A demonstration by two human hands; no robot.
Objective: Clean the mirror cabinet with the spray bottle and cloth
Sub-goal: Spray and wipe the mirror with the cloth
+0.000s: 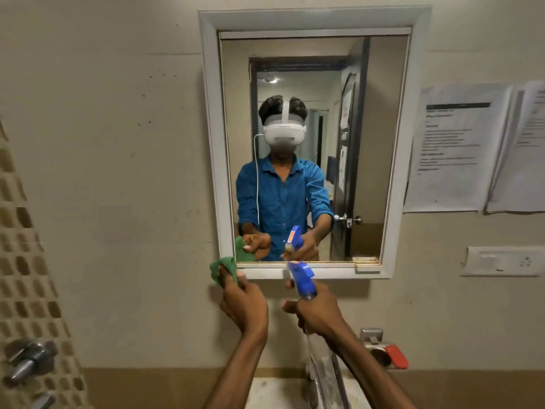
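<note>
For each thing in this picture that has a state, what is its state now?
White-framed mirror cabinet: closed.
Green cloth: bunched, gripped by left hand.
Blue-headed spray bottle: upright, nozzle toward the mirror, gripped by right hand.
Dark door in the reflection: open.

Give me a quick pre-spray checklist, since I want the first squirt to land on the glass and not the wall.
1. Spray bottle gripped by right hand: ok.
2. Nozzle aimed at mirror: ok, though it points near the lower edge.
3. Green cloth ready in left hand: ok.
4. Cloth clear of the spray path: ok, it sits off to the left.
5. Liquid left in the bottle: cannot tell.
6. Papers on the wall safe from overspray: cannot tell.
</note>
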